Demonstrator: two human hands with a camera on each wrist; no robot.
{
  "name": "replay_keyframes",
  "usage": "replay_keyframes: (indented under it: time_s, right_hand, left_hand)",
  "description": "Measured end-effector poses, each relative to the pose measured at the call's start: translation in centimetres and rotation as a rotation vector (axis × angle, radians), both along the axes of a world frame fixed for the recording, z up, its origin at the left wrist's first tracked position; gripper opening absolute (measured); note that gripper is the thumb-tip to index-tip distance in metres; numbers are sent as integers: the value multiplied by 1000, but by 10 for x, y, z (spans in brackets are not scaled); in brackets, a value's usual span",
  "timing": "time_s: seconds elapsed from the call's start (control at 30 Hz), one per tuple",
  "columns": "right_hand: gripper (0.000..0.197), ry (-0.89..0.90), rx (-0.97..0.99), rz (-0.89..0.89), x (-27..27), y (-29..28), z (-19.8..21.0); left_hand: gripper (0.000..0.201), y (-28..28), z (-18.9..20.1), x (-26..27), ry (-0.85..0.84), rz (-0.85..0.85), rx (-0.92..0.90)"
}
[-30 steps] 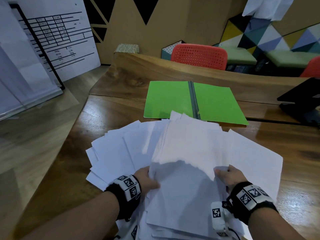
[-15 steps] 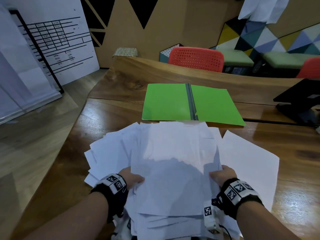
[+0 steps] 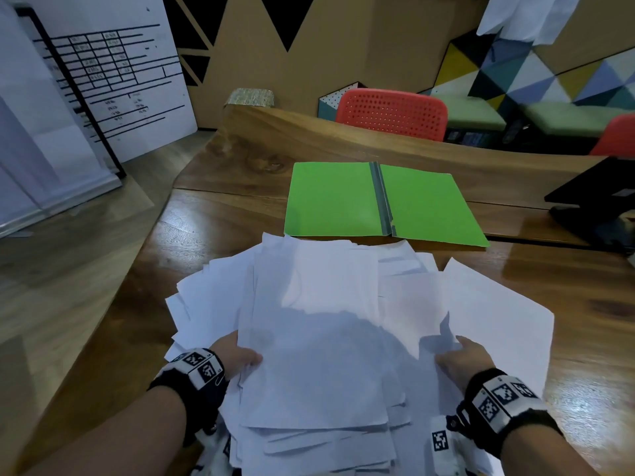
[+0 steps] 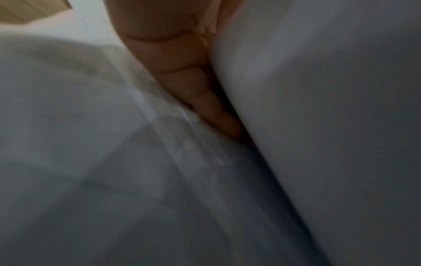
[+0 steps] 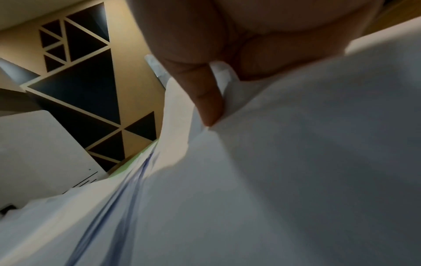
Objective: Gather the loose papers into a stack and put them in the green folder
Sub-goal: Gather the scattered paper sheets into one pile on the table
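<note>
Wooden table [image 3: 144, 324], loose papers [image 3: 319, 338] pinched between both hands' fingers [image 4: 205, 100], green folder [image 3: 343, 201] just beyond.

Whiteboard [image 3: 103, 73] writing (a table) is illegible.

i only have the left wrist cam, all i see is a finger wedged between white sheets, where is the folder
Observer: The green folder lies open and flat on the table, just beyond the far edge of the papers.
Operator: anything in it yet
Observer: No, both green halves are bare; no sheet lies inside.
Operator: what's the right hand doing
Observer: The right hand is on the pile's right side, and its wrist view shows a finger tucked into the sheets there.
Operator: is the pile squared up
Observer: Not yet; sheets fan out to the left past the left hand, and one big sheet sticks out on the right.
</note>
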State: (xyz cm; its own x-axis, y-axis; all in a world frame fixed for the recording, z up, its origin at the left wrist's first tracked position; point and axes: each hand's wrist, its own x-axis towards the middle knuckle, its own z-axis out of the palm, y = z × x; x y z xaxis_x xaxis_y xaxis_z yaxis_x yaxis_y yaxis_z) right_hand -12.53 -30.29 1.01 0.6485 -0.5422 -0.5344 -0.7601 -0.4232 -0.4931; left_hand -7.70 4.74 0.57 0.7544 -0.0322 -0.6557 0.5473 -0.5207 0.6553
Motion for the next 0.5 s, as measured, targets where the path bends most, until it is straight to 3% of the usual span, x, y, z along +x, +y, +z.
replay_keyframes:
  time_s: [0.1, 0.2, 0.27, 0.37, 0.5]
  right_hand:
    - [29, 138, -16, 40, 0, -5, -4]
    - [58, 31, -29, -62, 6, -9, -3]
    - [59, -31, -34, -103, 12, -8, 7]
    - [42, 84, -85, -57, 19, -5, 17]
    - [59, 215, -89, 124, 22, -1, 14]
  left_hand:
    - [29, 0, -2, -1, 6, 107, -54]
    - [35, -1, -3, -2, -3, 108, -41]
    - [36, -1, -2, -2, -6, 83, -19]
    - [35, -3, -2, -2, -10, 84, -13]
    - [42, -3, -2, -4, -14, 105, 2]
